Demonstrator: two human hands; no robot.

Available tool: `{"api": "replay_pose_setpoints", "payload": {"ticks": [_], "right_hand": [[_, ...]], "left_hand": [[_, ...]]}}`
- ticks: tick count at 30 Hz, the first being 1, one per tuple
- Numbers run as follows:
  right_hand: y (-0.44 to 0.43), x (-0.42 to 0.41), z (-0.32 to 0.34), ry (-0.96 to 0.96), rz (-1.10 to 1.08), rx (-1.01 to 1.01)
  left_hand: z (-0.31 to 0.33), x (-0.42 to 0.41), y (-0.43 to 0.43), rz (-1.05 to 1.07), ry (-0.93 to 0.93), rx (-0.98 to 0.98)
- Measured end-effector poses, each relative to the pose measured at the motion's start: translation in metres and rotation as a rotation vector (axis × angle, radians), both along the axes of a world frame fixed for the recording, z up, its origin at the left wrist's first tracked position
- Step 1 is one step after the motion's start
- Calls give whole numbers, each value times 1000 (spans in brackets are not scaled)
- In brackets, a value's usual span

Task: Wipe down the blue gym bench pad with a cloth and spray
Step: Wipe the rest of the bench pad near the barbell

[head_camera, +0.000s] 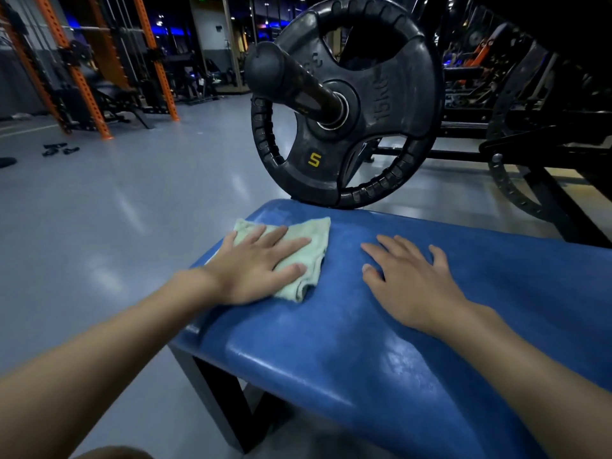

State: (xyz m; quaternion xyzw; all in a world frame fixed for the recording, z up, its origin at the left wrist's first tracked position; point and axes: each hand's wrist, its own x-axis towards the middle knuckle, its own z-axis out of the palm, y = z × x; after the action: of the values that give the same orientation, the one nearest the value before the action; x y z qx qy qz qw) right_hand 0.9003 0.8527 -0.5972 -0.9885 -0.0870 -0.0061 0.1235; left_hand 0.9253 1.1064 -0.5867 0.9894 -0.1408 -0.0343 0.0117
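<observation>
Pressing flat, your left hand (255, 266) pins the pale green cloth (298, 253) on the blue bench pad (364, 342); your right hand (410, 276) rests open, empty, beside it

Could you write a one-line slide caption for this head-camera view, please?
Left hand presses a green cloth on the blue bench pad; right hand rests flat beside it.

Dim gym I'm looking into, glossy grey floor (132, 210), orange rack (159, 67) far left, black weight plate (390, 104) ahead, blue lights (77, 23) beyond.
</observation>
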Motion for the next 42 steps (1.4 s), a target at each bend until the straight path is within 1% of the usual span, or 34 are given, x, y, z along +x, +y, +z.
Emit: {"api": "replay_pose_setpoints", "payload": {"ticks": [4,6,8,13,21,24,28,30,32,34,36,39,42], "right_hand": [[0,2,-3,-26,-3,-29],[0,3,-4,-39,-6,-28],[-1,3,-5,-50,-1,-19],[-1,1,-3,-47,-2,3],[-2,-5,1,-24,8,30],[-2,-8,2,-33,10,53],[-10,-2,14,55,54,137],[-24,2,22,31,57,169],[-44,5,22,-41,3,53],[-60,6,14,7,-77,-69],[-66,6,5,74,-116,-73],[-65,9,2,62,-110,-69],[-66,10,0,55,-106,-70]], "left_hand": [[3,82,-4,79,-16,-58],[3,102,-6,104,-8,-88],[1,103,-6,108,-18,-103],[1,56,6,89,-10,-60],[-6,-88,51,-20,-115,-17],[-7,-102,56,6,-83,-29],[-2,-68,44,77,-36,-48],[-2,-36,40,87,-30,-41],[-2,2,34,111,-15,-50],[-3,38,25,138,-17,-84],[-2,69,15,163,-1,-110],[1,96,-1,212,33,-106],[4,101,-15,212,2,-56]]}}
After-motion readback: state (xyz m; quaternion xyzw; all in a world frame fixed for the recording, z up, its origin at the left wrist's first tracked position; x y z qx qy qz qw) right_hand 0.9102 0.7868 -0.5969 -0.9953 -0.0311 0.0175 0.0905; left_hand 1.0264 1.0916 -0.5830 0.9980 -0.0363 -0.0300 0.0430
